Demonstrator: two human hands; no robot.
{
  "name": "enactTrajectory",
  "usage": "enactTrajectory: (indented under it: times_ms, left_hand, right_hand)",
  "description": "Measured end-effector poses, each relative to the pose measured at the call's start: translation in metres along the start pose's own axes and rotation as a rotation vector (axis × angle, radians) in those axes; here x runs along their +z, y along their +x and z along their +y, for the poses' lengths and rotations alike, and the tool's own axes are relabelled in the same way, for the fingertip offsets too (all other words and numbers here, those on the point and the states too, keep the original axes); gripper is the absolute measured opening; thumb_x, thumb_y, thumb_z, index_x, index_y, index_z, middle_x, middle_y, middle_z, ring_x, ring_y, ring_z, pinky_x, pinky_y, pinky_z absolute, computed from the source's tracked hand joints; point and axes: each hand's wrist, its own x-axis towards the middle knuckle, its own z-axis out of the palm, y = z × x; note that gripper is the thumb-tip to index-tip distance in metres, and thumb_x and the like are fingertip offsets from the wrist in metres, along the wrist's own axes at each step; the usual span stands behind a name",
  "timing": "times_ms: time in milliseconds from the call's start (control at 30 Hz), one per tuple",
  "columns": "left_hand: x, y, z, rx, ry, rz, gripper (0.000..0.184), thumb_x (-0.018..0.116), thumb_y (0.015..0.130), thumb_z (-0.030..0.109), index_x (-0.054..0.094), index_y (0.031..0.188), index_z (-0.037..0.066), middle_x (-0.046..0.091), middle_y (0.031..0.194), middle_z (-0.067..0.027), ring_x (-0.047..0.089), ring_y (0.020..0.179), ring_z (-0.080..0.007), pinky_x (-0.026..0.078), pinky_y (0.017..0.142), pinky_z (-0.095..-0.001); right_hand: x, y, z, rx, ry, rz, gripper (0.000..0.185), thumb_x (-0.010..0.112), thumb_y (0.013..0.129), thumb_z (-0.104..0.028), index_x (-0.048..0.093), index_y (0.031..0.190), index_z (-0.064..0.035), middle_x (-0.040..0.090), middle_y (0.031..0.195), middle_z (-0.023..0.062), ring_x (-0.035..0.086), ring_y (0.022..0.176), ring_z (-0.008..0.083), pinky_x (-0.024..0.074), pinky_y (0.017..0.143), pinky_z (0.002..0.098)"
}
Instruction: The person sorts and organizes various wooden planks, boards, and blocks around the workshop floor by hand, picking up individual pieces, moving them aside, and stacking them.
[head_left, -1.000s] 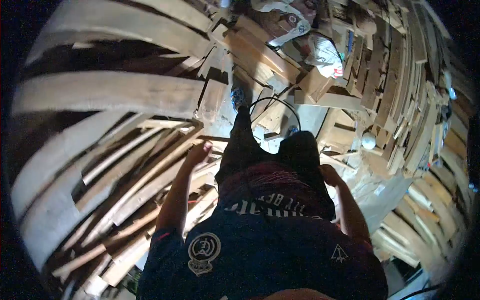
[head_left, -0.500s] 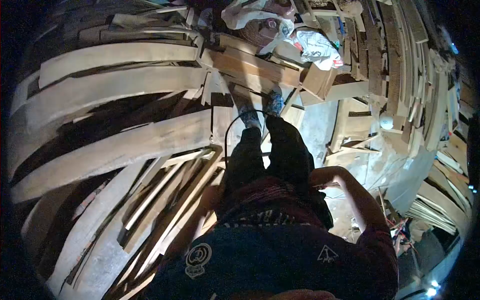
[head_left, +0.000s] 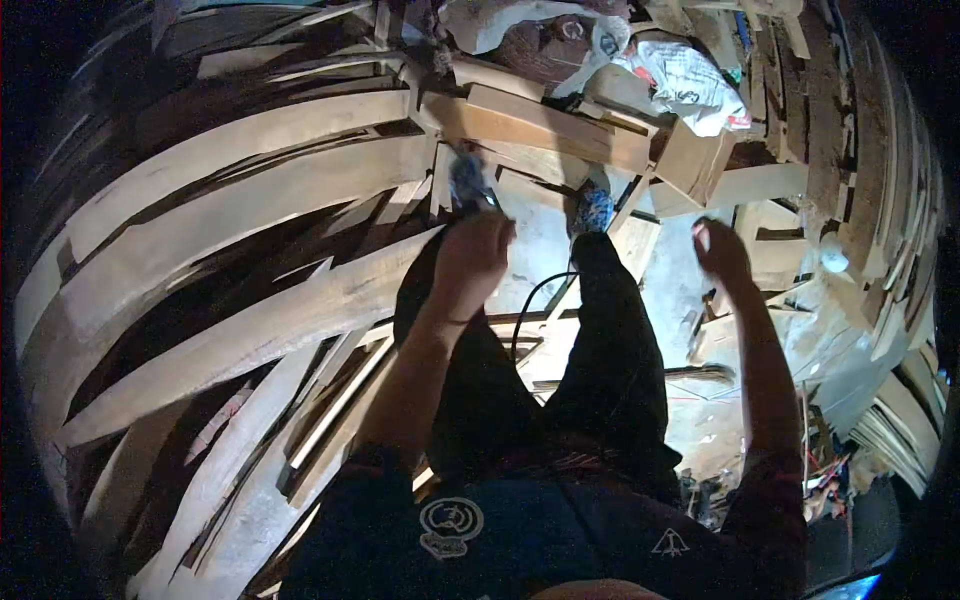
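My left hand (head_left: 477, 252) is raised in front of my left thigh, its fingers curled in and nothing showing in them. Further right, my right hand (head_left: 722, 255) hangs over the pale floor (head_left: 660, 240), fingers also curled, with no object visible in it. Neither hand touches the wood around me. Closest to the left hand is a long curved plank (head_left: 330, 290) on the left. A short wooden board (head_left: 695, 165) lies just beyond the right hand.
Long planks (head_left: 250, 180) are stacked on the left, and more timber (head_left: 830, 130) stands on the right. A thick wooden beam (head_left: 560, 125) lies across ahead of my feet. Beyond it is a white printed sack (head_left: 690, 85). A dark cable (head_left: 530, 305) loops between my legs.
Both hands have come up and forward from beside my hips. My left leg has stepped forward, its foot blurred, and my legs are further apart.
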Motion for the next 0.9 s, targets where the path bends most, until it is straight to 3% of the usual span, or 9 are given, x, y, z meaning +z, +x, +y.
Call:
enactTrajectory:
  times_ms: [67,133,267,433,567,633,700,767,900]
  left_hand:
    - [-0.004,0.028,-0.008,-0.084,-0.133,-0.099,0.014,0.052,0.089,0.009,0.059,0.1,0.002,0.062,0.087,-0.0164,0.062,0.073,-0.0319,0.05,0.065,-0.038]
    - [0.016,0.044,-0.023,0.097,-0.03,-0.112,0.017,0.051,0.093,0.016,0.059,0.092,0.002,0.061,0.077,-0.0155,0.061,0.066,-0.0314,0.049,0.063,-0.0394]
    - [0.075,0.073,-0.051,-0.087,-0.136,-0.396,0.042,0.047,0.096,0.037,0.059,0.076,0.002,0.06,0.065,-0.016,0.061,0.061,-0.0335,0.049,0.061,-0.0435]
    - [0.14,0.091,-0.124,-0.172,-0.318,-0.407,0.055,0.047,0.096,0.047,0.06,0.073,0.0,0.063,0.066,-0.0184,0.064,0.065,-0.037,0.051,0.063,-0.046]
    - [0.175,0.108,-0.202,-0.263,-0.249,-0.529,0.054,0.045,0.096,0.049,0.06,0.077,0.001,0.064,0.071,-0.0203,0.064,0.071,-0.0387,0.05,0.066,-0.047]
    - [0.196,0.109,-0.249,-0.322,-0.288,-0.526,0.057,0.041,0.097,0.053,0.06,0.081,0.001,0.064,0.076,-0.0226,0.064,0.079,-0.0392,0.05,0.072,-0.0471]
    - [0.177,0.113,-0.265,-0.411,-0.252,-0.538,0.062,0.036,0.097,0.056,0.061,0.083,0.001,0.063,0.077,-0.0239,0.063,0.078,-0.041,0.049,0.074,-0.0489]
    - [0.169,0.121,-0.275,-0.547,-0.416,-0.557,0.066,0.032,0.098,0.059,0.057,0.08,0.0,0.058,0.07,-0.0193,0.058,0.069,-0.0348,0.046,0.072,-0.0442]
    - [0.157,0.125,-0.276,-0.616,-0.718,-0.382,0.064,0.026,0.1,0.057,0.044,0.072,0.002,0.042,0.063,-0.0108,0.041,0.061,-0.0244,0.039,0.066,-0.038]
  right_hand:
    - [-0.023,0.035,0.003,0.29,0.241,-0.118,0.015,0.058,0.088,-0.017,0.061,0.098,-0.0065,0.067,0.087,0.0137,0.067,0.078,0.0288,0.0526,0.073,0.0368]
    - [-0.024,0.062,0.01,0.283,0.296,-0.095,0.015,0.058,0.089,-0.018,0.06,0.097,-0.0061,0.067,0.083,0.0133,0.066,0.074,0.029,0.0526,0.07,0.0374]
    - [-0.006,0.095,0.005,0.214,0.107,-0.164,0.012,0.054,0.089,-0.015,0.057,0.097,-0.0066,0.064,0.089,0.0158,0.064,0.087,0.0313,0.0505,0.078,0.041]
    - [0.123,0.141,0.009,0.215,0.012,-0.35,0.019,0.053,0.089,-0.018,0.057,0.103,-0.0065,0.063,0.094,0.0189,0.063,0.094,0.0348,0.0493,0.084,0.046]
    - [0.212,0.228,-0.039,0.257,-0.058,-0.654,0.048,0.059,0.083,-0.016,0.05,0.13,-0.005,0.059,0.115,0.0221,0.058,0.108,0.037,0.0476,0.094,0.0475]
    - [0.274,0.271,-0.039,0.152,-0.117,-0.589,0.051,0.059,0.083,-0.015,0.048,0.132,-0.0049,0.058,0.118,0.0227,0.056,0.112,0.0373,0.047,0.096,0.0468]
    - [0.316,0.321,-0.049,-0.125,-0.109,-0.181,0.055,0.055,0.079,-0.008,0.045,0.133,0.0001,0.053,0.125,0.0245,0.055,0.111,0.0394,0.051,0.091,0.0461]
    - [0.334,0.381,-0.071,-0.12,-0.096,-0.227,0.061,0.056,0.082,-0.009,0.036,0.139,-0.001,0.045,0.136,0.0252,0.046,0.125,0.0392,0.044,0.101,0.0457]
    - [0.39,0.451,-0.088,-0.203,-0.042,0.02,0.058,0.054,0.079,-0.004,0.043,0.136,-0.0026,0.047,0.134,0.0223,0.051,0.115,0.0443,0.0487,0.094,0.0479]
